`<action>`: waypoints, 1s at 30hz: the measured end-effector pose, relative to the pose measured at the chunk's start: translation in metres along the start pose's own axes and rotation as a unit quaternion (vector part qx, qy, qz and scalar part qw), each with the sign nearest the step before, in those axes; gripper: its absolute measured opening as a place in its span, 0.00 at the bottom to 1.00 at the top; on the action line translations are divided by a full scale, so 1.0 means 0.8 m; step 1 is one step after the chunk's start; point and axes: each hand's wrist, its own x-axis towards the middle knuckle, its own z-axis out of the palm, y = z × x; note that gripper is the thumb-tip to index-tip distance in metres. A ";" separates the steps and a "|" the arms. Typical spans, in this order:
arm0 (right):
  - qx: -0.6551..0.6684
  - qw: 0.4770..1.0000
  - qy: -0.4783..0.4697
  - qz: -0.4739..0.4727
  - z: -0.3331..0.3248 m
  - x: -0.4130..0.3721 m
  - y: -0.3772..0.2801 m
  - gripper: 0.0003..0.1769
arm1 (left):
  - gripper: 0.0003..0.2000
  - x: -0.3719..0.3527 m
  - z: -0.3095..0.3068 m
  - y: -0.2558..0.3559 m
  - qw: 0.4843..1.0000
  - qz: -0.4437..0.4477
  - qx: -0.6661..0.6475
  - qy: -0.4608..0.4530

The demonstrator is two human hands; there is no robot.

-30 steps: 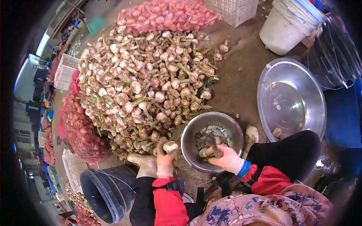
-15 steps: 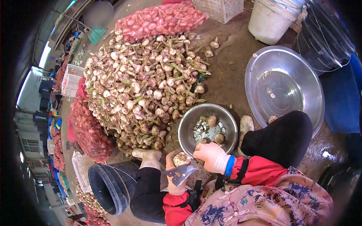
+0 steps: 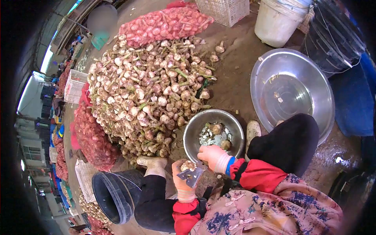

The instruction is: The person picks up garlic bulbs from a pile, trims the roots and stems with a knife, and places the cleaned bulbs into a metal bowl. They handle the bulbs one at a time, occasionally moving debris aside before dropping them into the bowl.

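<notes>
My left hand [image 3: 183, 183], in a pale orange glove, is closed around a garlic bulb [image 3: 188, 166]. A flat metal blade [image 3: 190, 177] lies across the same hand, just below the bulb; its handle is hidden. At the near rim of a steel bowl [image 3: 187, 135], my right hand [image 3: 214, 156] is gloved too, its fingers curled downward. What those fingers hold, if anything, is out of sight. Inside the bowl are a garlic bulb [image 3: 216, 128], another bulb [image 3: 225, 145] and whitish scraps.
A large garlic heap [image 3: 145, 94] lies beyond the bowl, with a red net sack [image 3: 164, 25] behind it. To the right stand a wide steel basin [image 3: 290, 92] and a white bucket [image 3: 276, 25]. A black bucket [image 3: 117, 196] tips over beside my left leg.
My right hand has moved away from the blade and up to the bowl's near rim. The blade has turned in my left hand, which still holds the garlic bulb.
</notes>
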 end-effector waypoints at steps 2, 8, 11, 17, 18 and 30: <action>0.044 0.955 -0.081 0.283 -0.004 0.013 0.026 0.16 | 0.31 -0.008 -0.014 0.029 0.999 -0.032 0.003 -0.014; 0.189 0.908 0.326 0.184 0.010 0.022 0.063 0.11 | 0.36 -0.008 -0.053 0.020 0.988 -0.072 -0.138 0.005; 0.227 0.915 0.332 -0.046 0.012 0.002 0.014 0.13 | 0.30 0.002 -0.038 0.024 0.943 -0.065 -0.322 0.050; 0.126 0.971 0.185 -0.088 0.006 0.001 -0.024 0.16 | 0.29 -0.004 -0.030 0.002 0.852 -0.139 -0.500 -0.069; 0.125 0.971 0.186 -0.085 0.007 0.003 -0.024 0.16 | 0.29 -0.005 -0.026 0.000 0.851 -0.141 -0.501 -0.071; 0.532 0.761 0.328 0.174 -0.060 -0.010 0.001 0.17 | 0.34 0.055 0.079 -0.170 0.944 -0.294 -0.061 -0.139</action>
